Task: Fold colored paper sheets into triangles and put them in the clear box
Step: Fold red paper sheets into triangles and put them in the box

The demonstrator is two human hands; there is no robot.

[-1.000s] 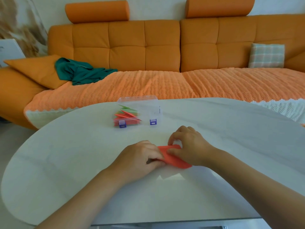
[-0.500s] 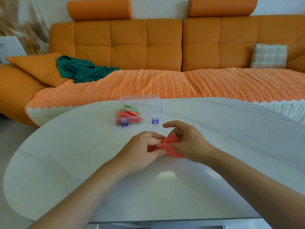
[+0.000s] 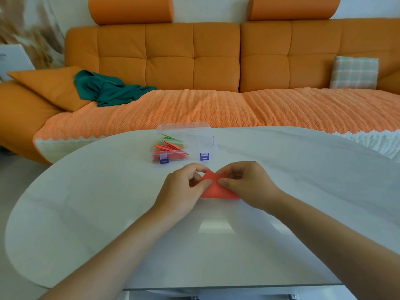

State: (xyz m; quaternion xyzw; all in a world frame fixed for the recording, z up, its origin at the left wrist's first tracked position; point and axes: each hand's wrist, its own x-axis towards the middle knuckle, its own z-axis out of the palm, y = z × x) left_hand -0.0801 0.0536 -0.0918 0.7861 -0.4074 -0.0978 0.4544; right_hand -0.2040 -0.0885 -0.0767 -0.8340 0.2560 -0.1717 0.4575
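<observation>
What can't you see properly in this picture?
All from the head view:
The red paper: both ends are covered by the left hand and right hand pinching it, hiding its folds.
The folded triangles in the clear box: overlapping and too small to count.
The green cloth on the sofa: crumpled, unclear what it is.
The white object: cut off by the left edge.

Reaching forward with bare forearms converging; pinching red paper (image 3: 216,189) with left hand (image 3: 183,188) and right hand (image 3: 249,182), fingers curled, thumbs nearly meeting

Open tabletop (image 3: 86,202) left, right — clear box (image 3: 201,140) ahead.
</observation>
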